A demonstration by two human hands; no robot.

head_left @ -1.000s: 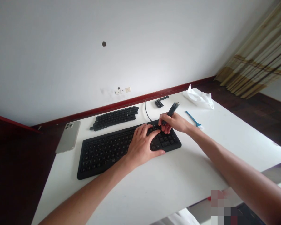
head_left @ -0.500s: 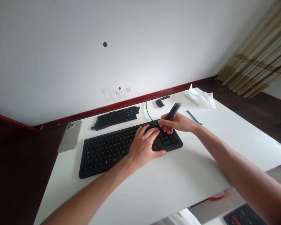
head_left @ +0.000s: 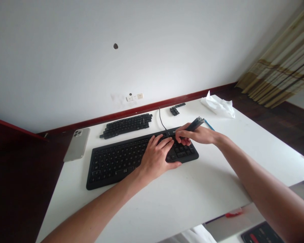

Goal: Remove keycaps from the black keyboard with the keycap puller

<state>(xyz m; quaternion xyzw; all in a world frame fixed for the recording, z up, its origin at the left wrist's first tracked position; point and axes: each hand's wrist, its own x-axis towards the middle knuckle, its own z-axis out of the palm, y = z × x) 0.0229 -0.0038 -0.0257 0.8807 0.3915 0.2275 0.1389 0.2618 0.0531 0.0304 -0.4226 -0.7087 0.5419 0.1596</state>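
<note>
A black keyboard (head_left: 116, 161) lies on the white table. Its keycaps are off over the left part, where pale-centred key posts show, and dark caps sit at the right end. My left hand (head_left: 157, 153) rests flat across the keyboard right of its middle, fingers spread and thumb over the front edge. At the upper right of the keyboard, my right hand (head_left: 192, 134) is closed around a slim dark tool (head_left: 195, 124). The tool leans up to the right with a greyish split end on top; its lower end is hidden by my fingers.
Behind the keyboard lie rows of loose keycaps (head_left: 128, 125) and a smaller keycap group (head_left: 174, 110). A phone (head_left: 77, 144) lies at the left edge. A white plastic bag (head_left: 218, 105) and a thin blue strip (head_left: 209, 124) are on the right. A cable (head_left: 161, 118) runs back.
My right hand has shifted slightly right, and the dark tool in it leans further over to the right. My left hand stays flat on the keyboard. The camera view has shifted slightly.
</note>
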